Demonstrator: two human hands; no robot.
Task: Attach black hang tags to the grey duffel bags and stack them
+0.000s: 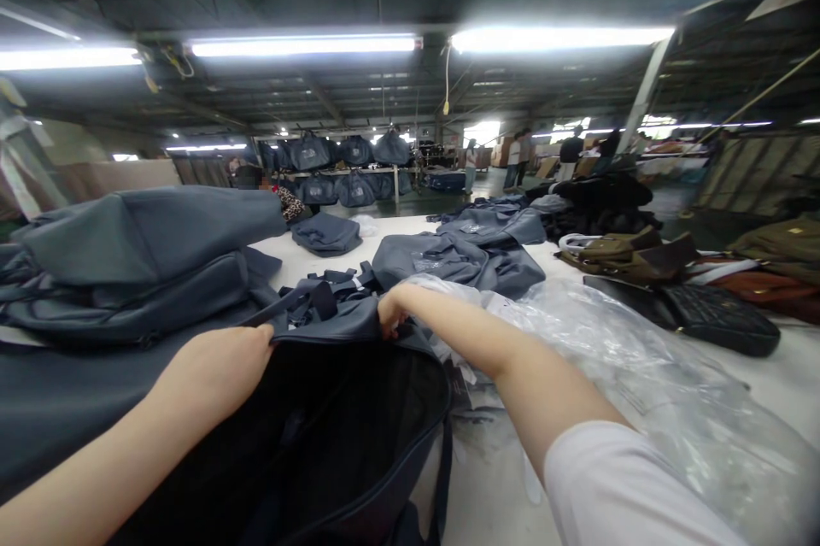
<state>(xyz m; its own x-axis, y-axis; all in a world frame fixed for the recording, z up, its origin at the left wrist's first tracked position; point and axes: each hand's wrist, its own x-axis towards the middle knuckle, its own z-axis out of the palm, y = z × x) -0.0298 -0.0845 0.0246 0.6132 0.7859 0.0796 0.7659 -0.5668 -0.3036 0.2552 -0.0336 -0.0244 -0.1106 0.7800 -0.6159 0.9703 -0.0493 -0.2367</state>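
Bag (346, 418) could sag closed if your left hand (224, 362), pinching its rim (326, 341), or your right hand (395, 307), pinching it too, loosens

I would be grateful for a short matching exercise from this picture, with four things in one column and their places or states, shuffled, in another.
Things
1. Left hand
2. Large slate-blue soft bag nearest the camera
3. Black quilted bag
4. Long white fluorescent tubes

Places and states
A. Lying on the white tabletop, close to an olive-brown bag
B. Glowing overhead
C. Closed on a fabric edge, left of the right hand
D. Gaping wide, black inside showing

Right pairs: 1-C, 2-D, 3-A, 4-B
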